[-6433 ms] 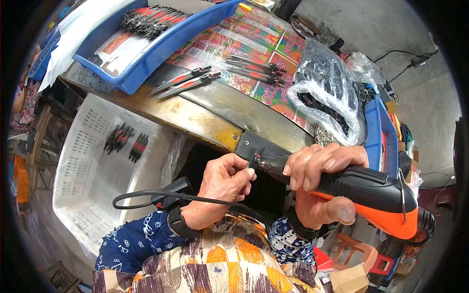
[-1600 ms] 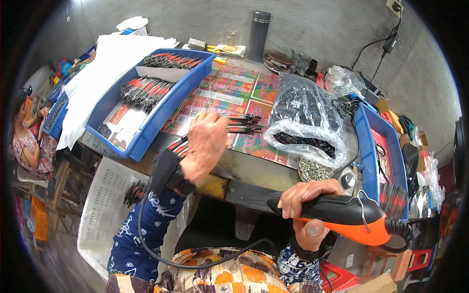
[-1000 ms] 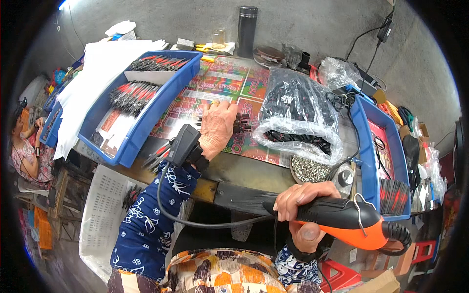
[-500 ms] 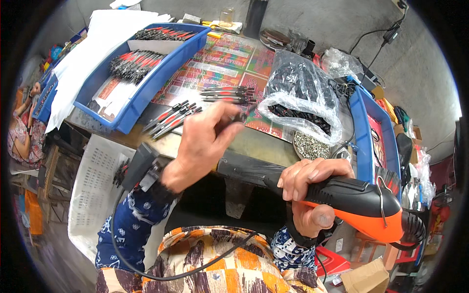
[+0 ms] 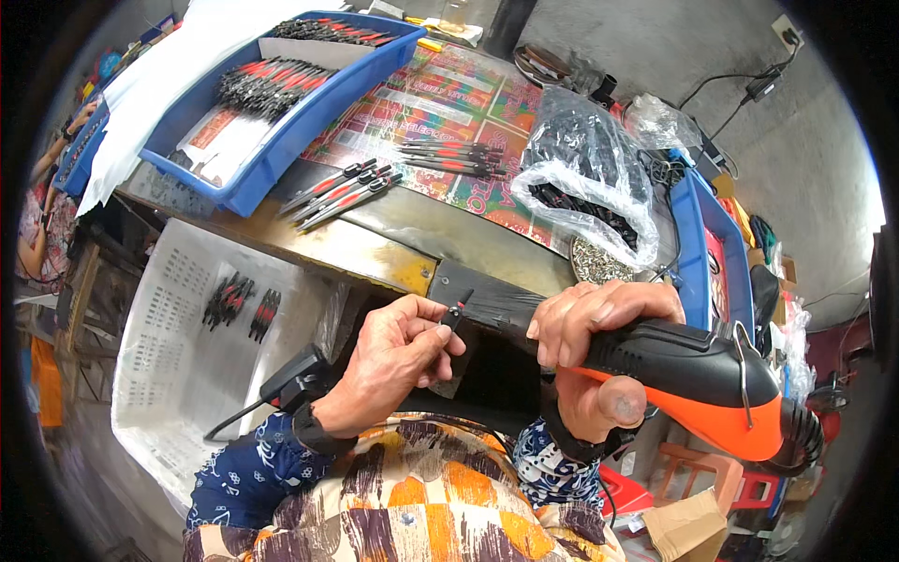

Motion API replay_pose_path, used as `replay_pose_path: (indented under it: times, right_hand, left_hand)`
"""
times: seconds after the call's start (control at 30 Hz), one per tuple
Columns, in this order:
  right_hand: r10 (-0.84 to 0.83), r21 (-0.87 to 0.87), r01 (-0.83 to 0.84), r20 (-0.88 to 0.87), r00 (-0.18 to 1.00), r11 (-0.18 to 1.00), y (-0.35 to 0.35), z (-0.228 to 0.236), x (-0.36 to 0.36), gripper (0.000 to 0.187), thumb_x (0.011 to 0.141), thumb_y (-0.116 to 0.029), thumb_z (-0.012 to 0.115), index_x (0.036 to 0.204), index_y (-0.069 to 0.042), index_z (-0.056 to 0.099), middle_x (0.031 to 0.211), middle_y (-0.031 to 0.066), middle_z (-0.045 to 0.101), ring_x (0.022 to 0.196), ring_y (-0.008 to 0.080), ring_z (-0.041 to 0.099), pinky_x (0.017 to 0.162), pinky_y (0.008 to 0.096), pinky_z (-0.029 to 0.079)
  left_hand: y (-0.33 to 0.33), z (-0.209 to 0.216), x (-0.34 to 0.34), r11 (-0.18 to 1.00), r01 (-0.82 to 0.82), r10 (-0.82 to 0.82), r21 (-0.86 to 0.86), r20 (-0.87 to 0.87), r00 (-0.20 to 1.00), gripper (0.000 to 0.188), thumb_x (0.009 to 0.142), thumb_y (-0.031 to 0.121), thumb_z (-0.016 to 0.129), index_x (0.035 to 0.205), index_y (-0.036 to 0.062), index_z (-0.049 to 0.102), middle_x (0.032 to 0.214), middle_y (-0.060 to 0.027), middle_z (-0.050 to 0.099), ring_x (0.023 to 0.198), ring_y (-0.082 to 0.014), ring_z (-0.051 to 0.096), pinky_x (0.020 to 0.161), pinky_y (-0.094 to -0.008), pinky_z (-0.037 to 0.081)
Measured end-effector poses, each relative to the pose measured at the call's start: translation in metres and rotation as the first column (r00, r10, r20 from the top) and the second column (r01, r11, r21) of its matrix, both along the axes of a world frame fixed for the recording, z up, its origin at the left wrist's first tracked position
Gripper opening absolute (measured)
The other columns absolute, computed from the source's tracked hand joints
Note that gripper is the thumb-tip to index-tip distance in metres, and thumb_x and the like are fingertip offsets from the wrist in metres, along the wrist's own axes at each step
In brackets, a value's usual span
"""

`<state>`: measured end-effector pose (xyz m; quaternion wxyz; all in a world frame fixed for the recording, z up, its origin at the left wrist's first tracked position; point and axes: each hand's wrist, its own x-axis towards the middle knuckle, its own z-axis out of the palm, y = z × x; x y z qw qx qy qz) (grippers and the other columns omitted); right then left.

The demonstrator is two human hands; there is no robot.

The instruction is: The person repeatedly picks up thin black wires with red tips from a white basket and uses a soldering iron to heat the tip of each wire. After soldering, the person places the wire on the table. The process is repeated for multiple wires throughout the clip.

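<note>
Low in front of my body, my left hand (image 5: 398, 345) pinches a small black part (image 5: 456, 310) with a reddish end between thumb and fingers. My right hand (image 5: 604, 342) wraps round an orange-and-black power tool (image 5: 688, 370), its wire hook at the rear; its working end cannot be made out. Beyond my hands, a few black-and-red pens (image 5: 342, 194) lie fanned at the table edge. A second bunch of pens (image 5: 454, 156) lies side by side on the colourful printed sheet (image 5: 487, 103).
A blue tray (image 5: 272, 155) holds many pens at the far left. Below it stands a white basket (image 5: 140, 375) with several pens. A plastic bag (image 5: 585, 131) of black parts and a dish of small metal pieces (image 5: 595, 262) sit right, beside another blue tray (image 5: 688, 225).
My left hand has come down and nearer my body from beside the pens, now with the small black part plainly visible. The right hand keeps its hold on the tool. The view has shifted.
</note>
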<state>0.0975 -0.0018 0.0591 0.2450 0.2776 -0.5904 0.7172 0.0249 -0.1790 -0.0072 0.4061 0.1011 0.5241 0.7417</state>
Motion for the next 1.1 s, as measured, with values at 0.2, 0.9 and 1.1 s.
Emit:
replay_pose_path:
  times: [0.2,0.9,1.1]
  right_hand:
    - [0.032,0.021,-0.031,-0.038,0.999,0.999,-0.004,-0.004,-0.012,0.055,0.067,-0.006,0.08,0.107,0.001,0.043,0.076,0.0113,0.056,0.071,0.0206,0.055,0.07,0.0351,0.047]
    - [-0.337,-0.008,0.338,0.059,0.94,0.941,-0.024,-0.011,-0.025,0.073,0.065,-0.067,0.067,0.093,-0.005,0.042,0.056,0.0024,0.044,0.044,0.0151,0.048,0.048,0.0318,0.045]
    - [-0.311,0.002,0.311,0.027,0.95,0.95,-0.022,-0.012,-0.026,0.072,0.065,-0.067,0.066,0.093,-0.005,0.042,0.057,0.0024,0.046,0.044,0.0151,0.049,0.048,0.0316,0.046]
  left_hand:
    - [0.01,-0.011,0.004,0.998,-0.066,0.064,0.002,0.204,0.977,0.017,0.089,0.006,0.055,0.102,-0.0022,0.049,0.081,-0.0107,0.062,0.06,-0.0105,0.058,0.048,-0.0207,0.047]
    - [0.02,-0.018,0.009,0.992,-0.124,0.127,-0.026,0.21,0.969,0.009,0.088,0.008,0.059,0.091,0.0017,0.053,0.077,-0.0064,0.061,0.055,-0.0067,0.051,0.043,-0.0176,0.039]
    - [0.02,-0.017,0.01,0.991,-0.132,0.133,-0.019,0.209,0.969,0.009,0.087,0.008,0.06,0.091,0.002,0.054,0.076,-0.0054,0.061,0.054,-0.0059,0.05,0.042,-0.0174,0.038]
